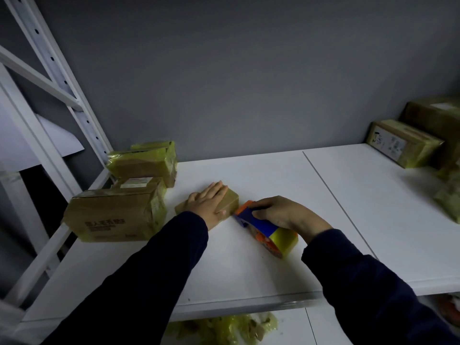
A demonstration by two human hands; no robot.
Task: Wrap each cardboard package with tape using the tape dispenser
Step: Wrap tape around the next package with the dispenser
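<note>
One white shelf board [273, 175], smooth and matte, carries everything. Its slick face is the likely hazard, since a light package could skid when the tape is drawn taut. Taped cartons [112, 215], glossy and yellow-tinted, stand at the left, with more boxes [403, 145] at far right. The small cardboard package [230, 199], a flat brown block, lies near centre under the left hand [209, 202], whose straight fingers press its top. The right hand [286, 212] is clamped round the blue-and-orange plastic tape dispenser [254, 220], whose nose apparently touches the package's right end. A tilted nose could crease the film. The yellowish tape roll [286, 241] is glossy and cylindrical.
</note>
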